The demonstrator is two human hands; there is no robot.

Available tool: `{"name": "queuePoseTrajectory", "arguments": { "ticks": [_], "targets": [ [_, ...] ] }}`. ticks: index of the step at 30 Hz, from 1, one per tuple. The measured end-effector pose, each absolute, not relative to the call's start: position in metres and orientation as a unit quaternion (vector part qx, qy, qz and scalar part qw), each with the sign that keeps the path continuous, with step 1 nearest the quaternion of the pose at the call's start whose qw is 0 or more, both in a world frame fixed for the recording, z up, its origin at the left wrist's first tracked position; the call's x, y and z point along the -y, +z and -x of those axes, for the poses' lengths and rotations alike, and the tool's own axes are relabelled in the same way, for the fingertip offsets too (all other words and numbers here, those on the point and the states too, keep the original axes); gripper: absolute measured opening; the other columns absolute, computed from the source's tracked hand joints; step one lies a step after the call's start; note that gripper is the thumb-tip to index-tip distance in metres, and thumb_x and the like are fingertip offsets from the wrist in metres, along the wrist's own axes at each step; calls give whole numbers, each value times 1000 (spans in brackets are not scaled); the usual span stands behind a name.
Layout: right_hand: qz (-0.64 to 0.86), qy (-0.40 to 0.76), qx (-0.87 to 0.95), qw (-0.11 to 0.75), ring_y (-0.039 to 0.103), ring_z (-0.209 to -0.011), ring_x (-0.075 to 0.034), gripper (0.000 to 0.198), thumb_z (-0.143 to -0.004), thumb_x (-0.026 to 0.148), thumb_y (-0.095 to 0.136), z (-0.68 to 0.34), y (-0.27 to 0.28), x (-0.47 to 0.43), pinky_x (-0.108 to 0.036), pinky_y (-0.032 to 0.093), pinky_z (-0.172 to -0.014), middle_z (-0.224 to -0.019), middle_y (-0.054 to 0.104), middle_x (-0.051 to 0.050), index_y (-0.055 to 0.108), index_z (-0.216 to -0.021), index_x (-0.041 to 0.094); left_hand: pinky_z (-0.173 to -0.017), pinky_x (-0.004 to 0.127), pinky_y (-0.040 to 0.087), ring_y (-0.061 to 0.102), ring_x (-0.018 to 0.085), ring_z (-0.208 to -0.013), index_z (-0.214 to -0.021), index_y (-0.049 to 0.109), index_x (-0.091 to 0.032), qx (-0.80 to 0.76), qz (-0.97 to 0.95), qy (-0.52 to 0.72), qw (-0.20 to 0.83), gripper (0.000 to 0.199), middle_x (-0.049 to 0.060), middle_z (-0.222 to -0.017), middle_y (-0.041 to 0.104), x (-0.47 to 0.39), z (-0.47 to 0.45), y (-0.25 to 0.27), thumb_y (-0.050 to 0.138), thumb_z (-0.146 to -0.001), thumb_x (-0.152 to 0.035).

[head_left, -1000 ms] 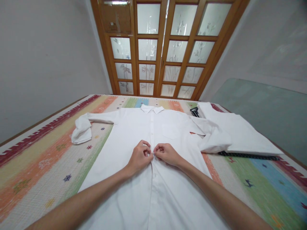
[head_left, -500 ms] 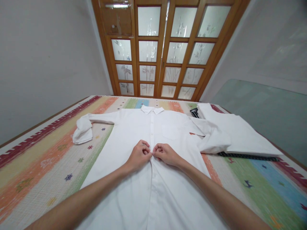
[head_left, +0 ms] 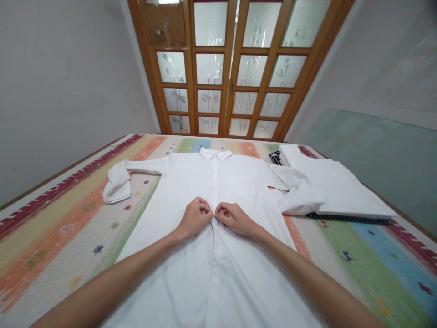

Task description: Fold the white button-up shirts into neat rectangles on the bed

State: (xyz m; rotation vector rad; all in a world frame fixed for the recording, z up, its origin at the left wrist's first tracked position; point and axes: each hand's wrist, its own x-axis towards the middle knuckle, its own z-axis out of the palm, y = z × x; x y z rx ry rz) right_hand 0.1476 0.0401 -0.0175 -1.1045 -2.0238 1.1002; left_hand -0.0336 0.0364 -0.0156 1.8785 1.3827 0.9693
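A white long-sleeved shirt (head_left: 184, 182) lies face up, its collar pointing away from me and its sleeves out to the sides. At the middle of its front placket, my left hand (head_left: 196, 216) pinches the cloth edge between thumb and fingers. My right hand (head_left: 234, 217) is closed on the placket from the other side, the fingertips of both hands almost touching. Whether a button sits between the fingertips is hidden. Above the hands the placket lies closed; below them its two edges part slightly.
A striped, patterned cloth (head_left: 136, 187) covers the surface underneath. Folded white clothing (head_left: 348, 191) lies at the right on a dark patterned item (head_left: 351, 219), against the shirt's sleeve. Behind stand wooden doors with glass panes (head_left: 210, 68); a pale green panel (head_left: 372, 141) leans at the right.
Both hands stay at the same spot on the placket, with only slight finger movement. The whole view has shifted a little.
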Motion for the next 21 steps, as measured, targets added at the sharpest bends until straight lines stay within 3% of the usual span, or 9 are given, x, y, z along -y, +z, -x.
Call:
{"name": "queuePoseTrajectory", "arguments": {
  "ticks": [5, 10, 13, 16, 21],
  "targets": [
    [453, 331, 761, 325, 51, -53, -11, 7, -81, 18, 57, -145, -19, -38, -21, 39, -58, -55, 57, 5, 64, -82, 18, -59, 23, 46, 51, 8, -58, -69, 68, -17, -521, -726, 368, 257, 2, 1, -85, 59, -35, 37, -15, 66, -70, -16],
    [462, 240, 796, 308, 55, -54, -11, 13, -83, 21, 58, -142, -22, -33, -22, 40, -60, -59, 62, 2, 70, -88, 18, -66, 26, 49, 55, 11, -64, -82, 68, -18, -493, -773, 358, 174, 12, 4, -92, 60, -28, 38, -17, 57, -80, -13],
    [474, 176, 824, 257, 60, -58, -13, 14, -87, 24, 58, -138, -22, -30, -23, 40, -62, -65, 68, -1, 71, -88, 19, -80, 32, 51, 62, 19, -86, -90, 68, -17, -470, -810, 330, 122, 18, 8, -98, 63, -26, 40, -20, 53, -82, -11],
    [498, 100, 841, 187, 64, -64, -15, 18, -91, 26, 52, -133, -20, -27, -23, 40, -63, -73, 72, -4, 70, -93, 19, -101, 43, 43, 55, 27, -117, -110, 65, -16, -461, -844, 267, 63, 28, 12, -120, 64, -25, 49, -23, 51, -86, -15],
    [493, 21, 861, 122, 66, -68, -16, 20, -94, 26, 47, -130, -16, -16, -23, 38, -61, -79, 73, -6, 66, -92, 18, -116, 49, 24, 31, 28, -143, -145, 41, -18, -430, -894, 118, 44, 51, 9, -153, 39, -17, 75, -24, 37, -99, -40]
  ]
}}
